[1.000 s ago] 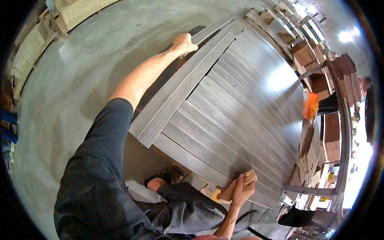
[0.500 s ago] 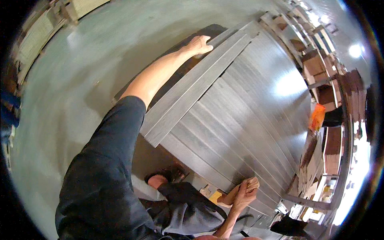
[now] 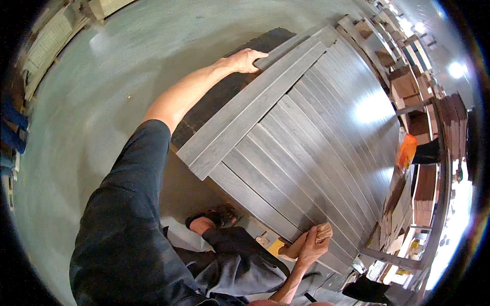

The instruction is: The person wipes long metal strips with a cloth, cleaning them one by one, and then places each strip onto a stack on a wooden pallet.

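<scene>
A large grey wood-grain panel [image 3: 286, 148] with parallel grooves lies in front of me, with a plain, wider grey board [image 3: 255, 104] along its left side. My left hand [image 3: 246, 60] is closed on the far part of that left edge, thumb over the rim; some of its fingers are hidden. Near the panel's close edge, my right hand [image 3: 312, 247] grips a crumpled tan cloth [image 3: 323, 231] against the surface. Part of the cloth hangs beneath the hand. Whether it is fabric or abrasive sheet cannot be told.
A dark flat board [image 3: 204, 115] lies below the panel's left side. My foot [image 3: 203, 224] stands by the near corner. On the right are shelves with stacked brown boards [image 3: 451, 122], an orange item [image 3: 407, 151] and cardboard [image 3: 393, 219]. Pale crates [image 3: 56, 48] stand far left.
My left hand has slid slightly toward me and left along the panel's edge. My right hand and the cloth have barely moved. The view has shifted a little.
</scene>
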